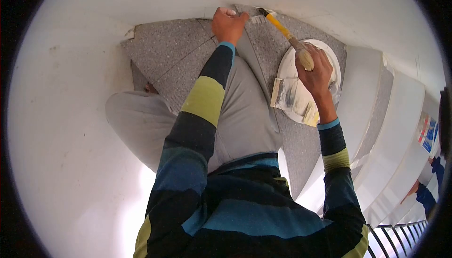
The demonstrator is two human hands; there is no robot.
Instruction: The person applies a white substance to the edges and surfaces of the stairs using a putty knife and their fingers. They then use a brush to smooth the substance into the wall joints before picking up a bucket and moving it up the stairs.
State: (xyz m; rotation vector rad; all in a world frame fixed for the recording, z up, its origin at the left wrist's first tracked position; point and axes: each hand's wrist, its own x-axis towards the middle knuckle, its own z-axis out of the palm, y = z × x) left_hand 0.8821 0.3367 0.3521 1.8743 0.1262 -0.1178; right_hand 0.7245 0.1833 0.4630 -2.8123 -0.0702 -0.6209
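My left hand (pixel 229 25) is closed at the foot of the white wall, above the speckled grey floor; what its fingers pinch, if anything, is too small to name. A brush (pixel 282 28) is gripped near its bristles by my right hand (pixel 316 70). Its yellow handle slants up and left, and the black end is at the wall's base. Beneath my right hand lies a round white lid (pixel 288 67) smeared with paste. A flat scraper (pixel 284 93) with a smeared blade rests at its left edge, and a yellowish smeared piece (pixel 310 114) lies at its lower edge.
White wall (pixel 70 79) curves around the left and front. Steps (pixel 360 79) descend at the right, with a labelled white container (pixel 427 133) farther down. Another person's hand (pixel 414 188) and blue sleeve show at the far right, above dark railing bars (pixel 393 241).
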